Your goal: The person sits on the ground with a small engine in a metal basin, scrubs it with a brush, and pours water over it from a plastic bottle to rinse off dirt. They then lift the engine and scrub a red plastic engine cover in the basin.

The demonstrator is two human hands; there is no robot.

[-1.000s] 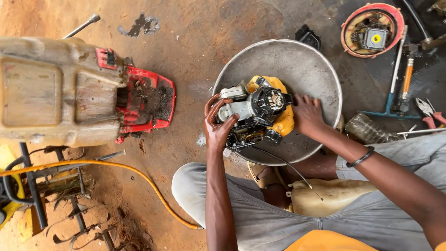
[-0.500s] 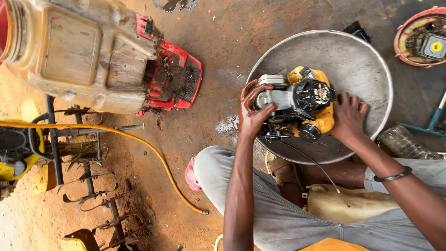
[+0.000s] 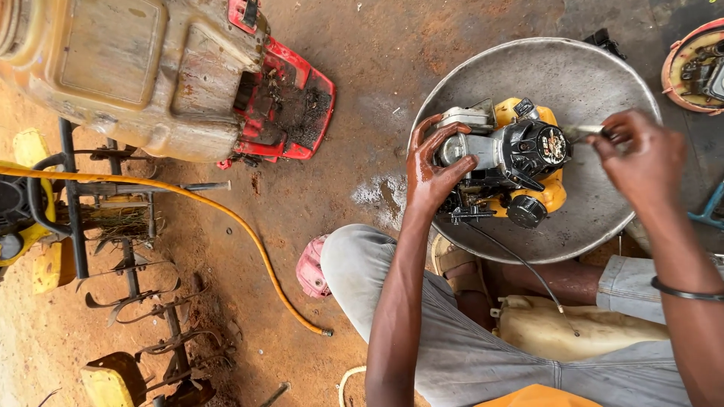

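A small yellow and black engine [image 3: 520,162] lies in a wide grey metal basin [image 3: 573,75] on the dirt floor. My left hand [image 3: 434,166] is wet and grips the engine's silver left end. My right hand [image 3: 637,154] is raised just right of the engine and pinches a small metal piece [image 3: 584,132] whose tip points at the engine's black cover. A thin black cable [image 3: 520,260] runs from the engine down over my leg.
A dirty cream tank on a red frame [image 3: 173,75] lies at upper left. An orange hose [image 3: 226,218] crosses the floor by a tiller with metal tines [image 3: 151,301]. A cream plastic container [image 3: 566,332] rests between my legs. A round red part [image 3: 694,64] sits at upper right.
The view has shifted left and closer. My right hand has lifted off the engine's right side and now holds a small metal piece beside it. My left hand stays on the engine.
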